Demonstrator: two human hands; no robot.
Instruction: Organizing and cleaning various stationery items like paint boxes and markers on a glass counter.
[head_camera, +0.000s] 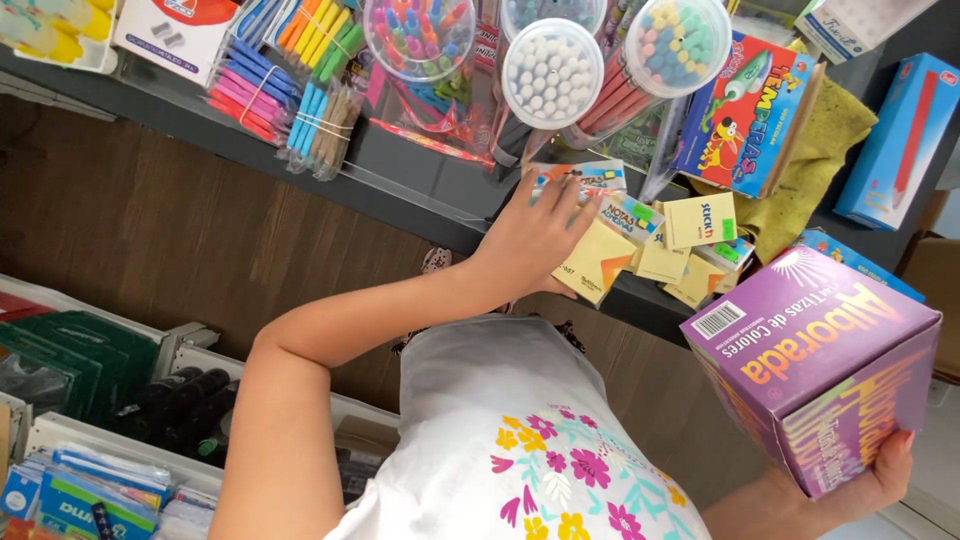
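The person's left arm is bent at the elbow and reaches up and forward, bare from shoulder to wrist. The left hand (530, 240) lies palm down with fingers spread and nearly straight. The right hand (868, 482) sits low at the frame's corner, palm up, fingers curled upward in a cupping grip, forearm barely visible.

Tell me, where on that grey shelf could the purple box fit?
Bare shelf shows between the marker bundles and the left hand. Right of it, sticky-note pads and round chalk tubs crowd everything. The right hand holds the purple box.
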